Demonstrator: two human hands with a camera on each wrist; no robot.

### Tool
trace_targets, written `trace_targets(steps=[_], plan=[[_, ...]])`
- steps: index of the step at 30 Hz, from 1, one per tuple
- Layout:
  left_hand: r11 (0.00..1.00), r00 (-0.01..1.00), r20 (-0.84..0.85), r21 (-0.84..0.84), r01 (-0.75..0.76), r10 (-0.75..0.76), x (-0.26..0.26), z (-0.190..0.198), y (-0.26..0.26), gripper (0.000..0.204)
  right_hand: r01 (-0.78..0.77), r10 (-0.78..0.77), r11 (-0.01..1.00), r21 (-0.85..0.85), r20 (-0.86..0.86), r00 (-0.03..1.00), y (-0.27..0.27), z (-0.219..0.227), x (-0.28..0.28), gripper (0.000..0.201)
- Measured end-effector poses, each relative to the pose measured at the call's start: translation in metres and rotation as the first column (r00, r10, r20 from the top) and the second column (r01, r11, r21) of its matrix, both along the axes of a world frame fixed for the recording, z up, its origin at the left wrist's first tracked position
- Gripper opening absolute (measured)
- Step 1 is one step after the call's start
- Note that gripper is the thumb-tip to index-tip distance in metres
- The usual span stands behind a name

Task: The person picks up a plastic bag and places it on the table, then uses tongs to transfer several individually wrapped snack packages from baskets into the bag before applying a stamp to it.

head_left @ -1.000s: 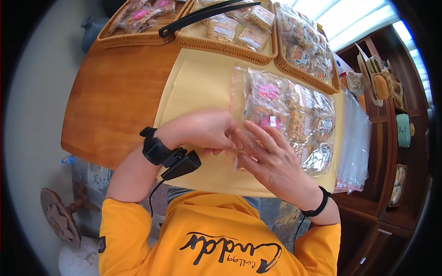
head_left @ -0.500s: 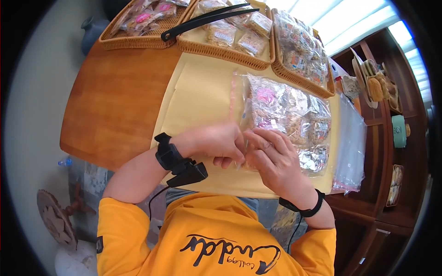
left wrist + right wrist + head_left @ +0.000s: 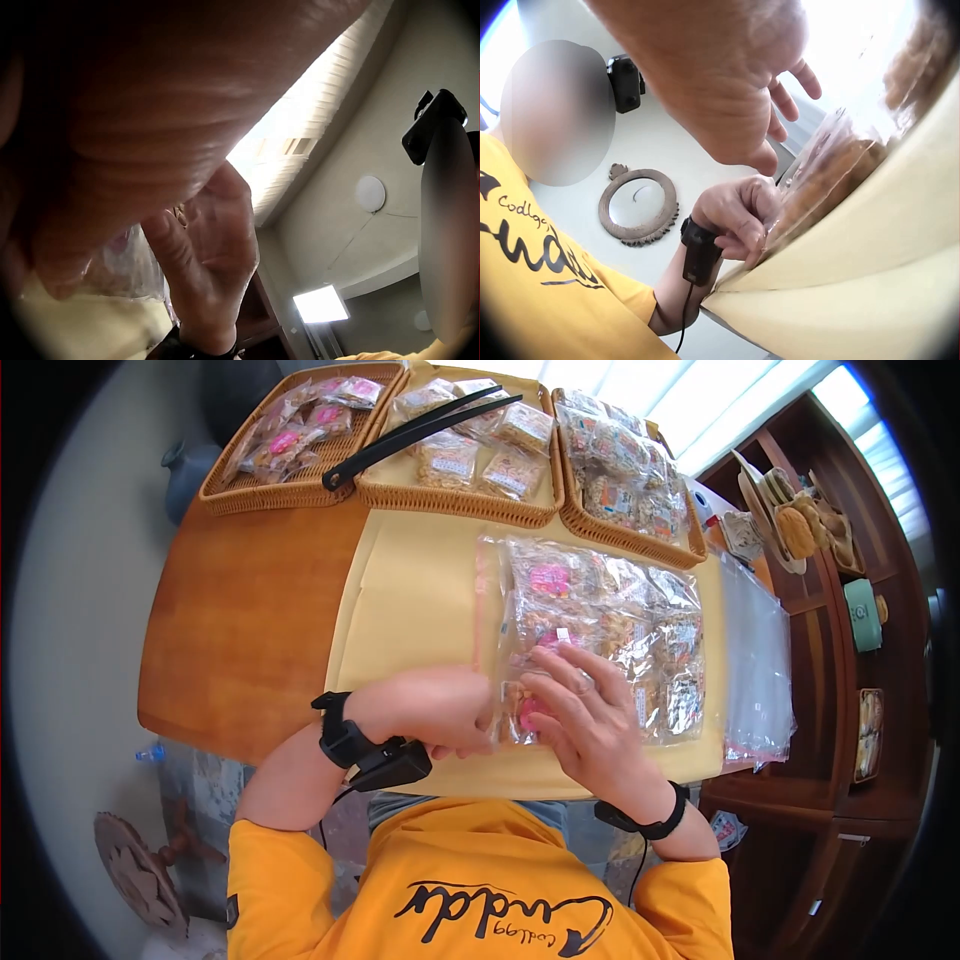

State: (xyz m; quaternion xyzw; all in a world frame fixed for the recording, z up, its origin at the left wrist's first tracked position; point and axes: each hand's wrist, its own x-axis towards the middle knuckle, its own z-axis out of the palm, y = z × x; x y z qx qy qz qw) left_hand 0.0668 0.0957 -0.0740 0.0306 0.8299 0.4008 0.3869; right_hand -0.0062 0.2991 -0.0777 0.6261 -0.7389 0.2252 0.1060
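A large clear plastic bag (image 3: 625, 575) filled with rows of small wrapped snack packets lies flat on yellow paper (image 3: 405, 585). Some packets carry pink labels. At the bag's near left corner is my left hand (image 3: 435, 710); the right wrist view shows its thumb and fingers (image 3: 754, 236) pinching the edge of the bag (image 3: 799, 187). My right hand (image 3: 592, 725) is over the near part of the bag, its fingers spread and extended, with nothing held. Part of the near packets is hidden beneath it.
Along the far side stand three wicker baskets: left (image 3: 270, 498), middle (image 3: 460, 508) and right (image 3: 630, 542), all holding wrapped snacks. Black tongs (image 3: 420, 436) lie across two of them. Flat clear bags (image 3: 755, 670) lie at the right, beside a dark wooden cabinet (image 3: 810, 760).
My hands were together at the bag's near left corner. The right hand has come away from the left and its fingers have spread, uncovering a pink-labelled packet. The left hand stays by the edge.
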Motion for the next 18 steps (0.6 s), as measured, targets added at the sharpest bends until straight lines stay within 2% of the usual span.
trace_targets(steps=[3,5,6,8,9,10,11,12,13,14,15,16,17,18], plan=[[0.999,0.999,-0.043,0.030,-0.026,0.027,-0.001,0.003,-0.013,0.033,0.166,-0.167,0.985,0.040,0.027,0.986,0.019,0.003,-0.005,0.041],[0.915,0.925,-0.042,0.168,-0.366,0.378,-0.004,0.000,-0.018,0.027,0.240,-0.240,0.970,0.031,-0.001,0.971,0.031,0.004,-0.014,0.042],[0.921,0.929,-0.050,0.163,-0.355,0.367,-0.005,-0.005,-0.019,0.027,0.304,-0.303,0.952,0.030,-0.027,0.953,0.039,0.004,-0.020,0.042],[0.808,0.830,-0.104,0.322,-0.493,0.548,-0.006,-0.015,-0.018,0.026,0.381,-0.379,0.924,0.034,-0.050,0.924,0.060,0.004,-0.039,0.043],[0.817,0.837,-0.113,0.318,-0.480,0.536,-0.007,-0.013,-0.014,0.026,0.468,-0.465,0.884,0.010,-0.077,0.882,0.070,0.003,-0.052,0.046],[0.730,0.766,-0.071,0.372,-0.574,0.639,-0.009,-0.011,-0.011,0.026,0.552,-0.550,0.834,-0.017,-0.102,0.829,0.080,0.001,-0.063,0.049],[0.630,0.686,-0.022,0.419,-0.654,0.727,-0.010,-0.010,-0.007,0.027,0.567,-0.567,0.823,-0.030,-0.102,0.817,0.091,-0.003,-0.073,0.049],[0.648,0.701,-0.036,0.417,-0.637,0.712,-0.010,-0.011,-0.002,0.027,0.664,-0.664,0.747,0.029,0.074,0.744,0.102,-0.008,-0.082,0.052],[0.637,0.672,-0.093,0.438,-0.635,0.734,-0.010,-0.014,0.003,0.031,0.737,-0.736,0.667,0.105,0.242,0.632,0.109,-0.009,-0.087,0.055],[0.624,0.639,-0.148,0.461,-0.631,0.755,-0.009,-0.017,0.007,0.035,0.752,-0.747,0.653,0.091,0.243,0.619,0.110,-0.005,-0.086,0.055],[0.657,0.656,-0.173,0.424,-0.624,0.735,-0.008,-0.016,0.010,0.037,0.710,-0.694,0.676,0.197,0.496,0.522,0.107,0.003,-0.081,0.057],[0.670,0.666,-0.185,0.429,-0.607,0.722,-0.007,-0.020,0.013,0.037,0.641,-0.606,0.714,0.279,0.705,0.368,0.106,0.008,-0.079,0.060],[0.721,0.675,-0.279,0.400,-0.566,0.684,-0.006,-0.028,0.014,0.033,0.634,-0.566,0.760,0.142,0.625,0.538,0.113,-0.009,-0.078,0.062],[0.768,0.677,-0.367,0.367,-0.525,0.638,-0.005,-0.033,0.015,0.031,0.652,-0.577,0.747,0.132,0.616,0.536,0.116,-0.013,-0.078,0.062]])
